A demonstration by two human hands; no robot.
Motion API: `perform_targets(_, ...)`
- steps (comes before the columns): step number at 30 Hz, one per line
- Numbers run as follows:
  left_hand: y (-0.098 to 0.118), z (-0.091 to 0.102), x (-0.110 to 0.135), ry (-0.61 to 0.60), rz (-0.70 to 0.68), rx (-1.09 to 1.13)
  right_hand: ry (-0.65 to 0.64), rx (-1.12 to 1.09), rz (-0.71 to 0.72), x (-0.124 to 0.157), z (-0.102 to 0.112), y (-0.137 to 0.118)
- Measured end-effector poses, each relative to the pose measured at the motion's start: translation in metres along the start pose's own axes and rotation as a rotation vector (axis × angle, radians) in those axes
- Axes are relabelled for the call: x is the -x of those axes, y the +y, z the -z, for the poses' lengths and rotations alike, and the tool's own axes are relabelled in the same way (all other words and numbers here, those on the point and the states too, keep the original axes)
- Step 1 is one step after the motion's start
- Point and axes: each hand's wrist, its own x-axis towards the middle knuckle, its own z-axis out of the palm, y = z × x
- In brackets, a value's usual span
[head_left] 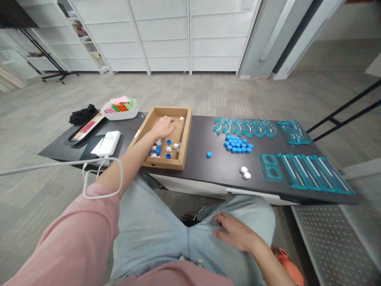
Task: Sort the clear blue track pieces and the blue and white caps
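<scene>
The sorting looks part-way along, with the blue group well ahead of the white. On the bench [199, 133], a blue cluster [237, 144] lies packed together, one lone blue piece [209, 154] sits apart to its left, and only two white pieces [245, 173] stand out, touching each other nearer the person. The teal parts appear to be laid out by kind: arcs [245, 128] in a row, bars [315, 173] side by side, square frames [270, 168] together, and a teal bundle [294, 132] at the far right. What is left is in the box [187, 145]: mixed blue and white leftovers [168, 142] at its near end, plus a stray white piece [181, 118] by the far right corner. The left hand [163, 127] is inside the box, its fingers apart with no piece visible between them; its underside is hidden. The right hand [233, 233] rests on the thigh, fingers loosely spread, visibly holding nothing.
</scene>
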Motion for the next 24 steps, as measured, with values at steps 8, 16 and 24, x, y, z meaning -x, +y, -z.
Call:
perform_targets(8,0.016,-0.024,-0.039,-0.039,-0.146,-0.011,-0.054,-0.075,-0.074,0.004,0.01,-0.01)
perform_targets(16,0.024,-0.015,-0.034,-0.021,-0.184,-0.031,-0.071,-0.064,-0.068,0.004,0.011,-0.011)
perform_targets(24,0.037,-0.008,-0.013,-0.092,-0.183,0.021,-0.023,0.023,-0.018,0.001,0.003,-0.002)
